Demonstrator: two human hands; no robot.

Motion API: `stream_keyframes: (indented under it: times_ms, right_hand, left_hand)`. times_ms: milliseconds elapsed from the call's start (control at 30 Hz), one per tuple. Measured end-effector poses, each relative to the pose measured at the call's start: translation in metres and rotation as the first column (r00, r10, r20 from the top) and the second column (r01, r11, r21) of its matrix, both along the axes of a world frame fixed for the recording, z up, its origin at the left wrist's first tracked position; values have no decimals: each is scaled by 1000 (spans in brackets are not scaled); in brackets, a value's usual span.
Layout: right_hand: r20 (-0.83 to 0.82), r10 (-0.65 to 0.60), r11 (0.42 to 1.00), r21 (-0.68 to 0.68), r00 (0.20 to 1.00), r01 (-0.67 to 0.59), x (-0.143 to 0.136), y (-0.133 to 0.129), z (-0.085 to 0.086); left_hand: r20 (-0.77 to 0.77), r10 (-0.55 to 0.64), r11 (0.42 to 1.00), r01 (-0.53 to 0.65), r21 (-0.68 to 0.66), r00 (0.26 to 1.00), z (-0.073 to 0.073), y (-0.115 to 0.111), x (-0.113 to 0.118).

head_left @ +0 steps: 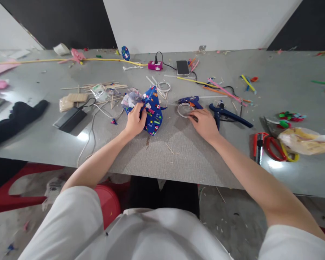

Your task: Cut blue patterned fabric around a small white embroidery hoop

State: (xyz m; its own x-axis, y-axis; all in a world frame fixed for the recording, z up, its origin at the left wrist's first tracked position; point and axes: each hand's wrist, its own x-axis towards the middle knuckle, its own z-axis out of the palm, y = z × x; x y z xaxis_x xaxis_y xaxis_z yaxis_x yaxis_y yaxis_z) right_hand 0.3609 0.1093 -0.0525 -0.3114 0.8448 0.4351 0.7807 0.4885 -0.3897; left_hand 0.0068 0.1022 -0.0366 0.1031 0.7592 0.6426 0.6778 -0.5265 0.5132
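Observation:
My left hand [135,121] is closed on a blue cloth piece [153,117] printed with small colourful figures, lifted off the table and spreading to a point at the top. Pale, crumpled material [132,98] shows behind those fingers. My right hand [205,124] rests low over the table, its thumb and fingers pinched at the right rim of a thin white ring [179,111]. Just behind this ring lies a blue glue gun [189,99]. A dark blue long-handled tool [234,116] is to the right of my right hand.
Another white ring [163,86] lies among sticks at the back. A phone [182,67] and purple power socket [155,65] sit farther off. On the right are a box cutter [259,146], red-handled scissors [275,148] and a plastic bag [306,141]. A black box [70,119] with cables lies left.

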Motion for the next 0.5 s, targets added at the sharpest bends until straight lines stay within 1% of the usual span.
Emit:
stream_keyframes:
  times_ms: [133, 200, 267, 500]
  right_hand:
    - [10, -102, 995, 15, 995, 102, 8, 4, 0]
    - [15, -138, 990, 17, 990, 138, 10, 4, 0]
    - [20, -153, 988, 12, 988, 153, 12, 4, 1]
    - [47, -174, 985, 6, 984, 174, 11, 6, 4]
  left_hand:
    - [-50, -23, 1000, 23, 5, 998, 5, -3, -2]
    - [-53, -7, 1000, 7, 0, 999, 7, -6, -2]
    - [-61, 1, 1000, -2, -10, 998, 8, -8, -1]
    - [-121, -44, 997, 36, -63, 992, 7, -13, 12]
